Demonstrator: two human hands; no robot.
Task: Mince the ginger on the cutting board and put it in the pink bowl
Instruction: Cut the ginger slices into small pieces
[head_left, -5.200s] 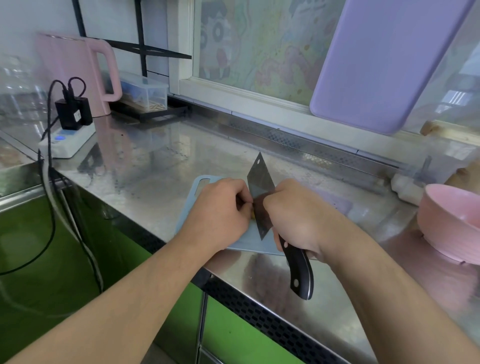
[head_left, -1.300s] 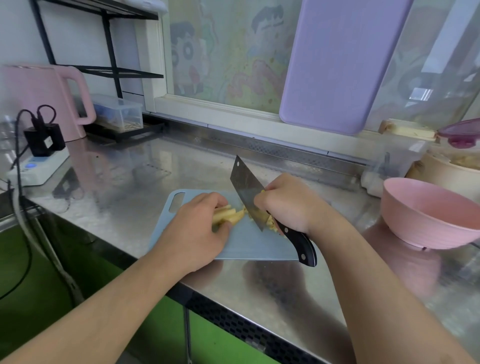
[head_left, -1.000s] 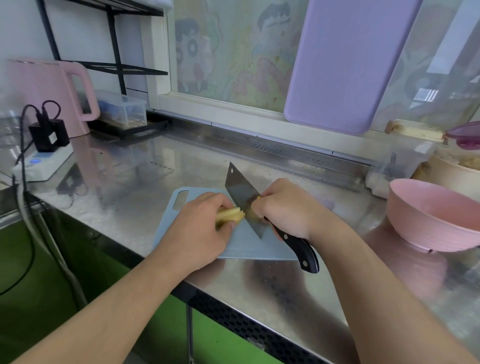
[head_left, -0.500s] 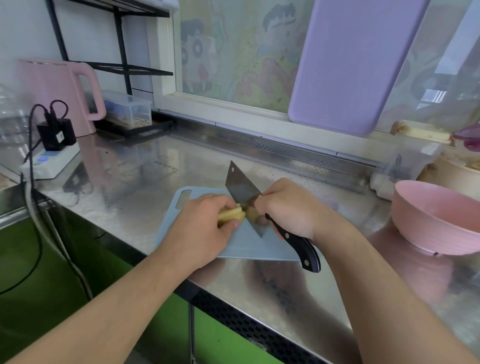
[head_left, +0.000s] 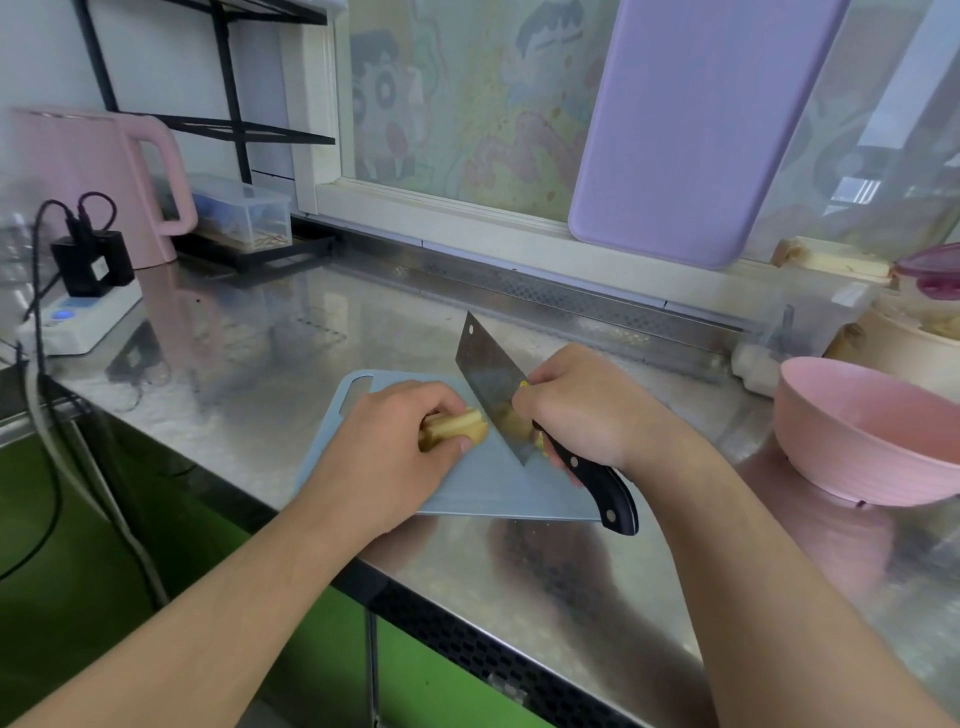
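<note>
STEP: mincing | left hand (head_left: 387, 447) pinches ginger (head_left: 457, 428) bundle on cutting board (head_left: 493, 486) | right hand (head_left: 587, 405) grips cleaver (head_left: 491, 384) handle | pink bowl (head_left: 872, 431) on desk, well apart | RISK: blade beside left fingertips; strip slippage may cause cut.

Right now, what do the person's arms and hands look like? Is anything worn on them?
Both forearms are bare: no sleeves show. The left hand and right hand carry no gloves, and no watch, ring or bracelet is visible.
</note>
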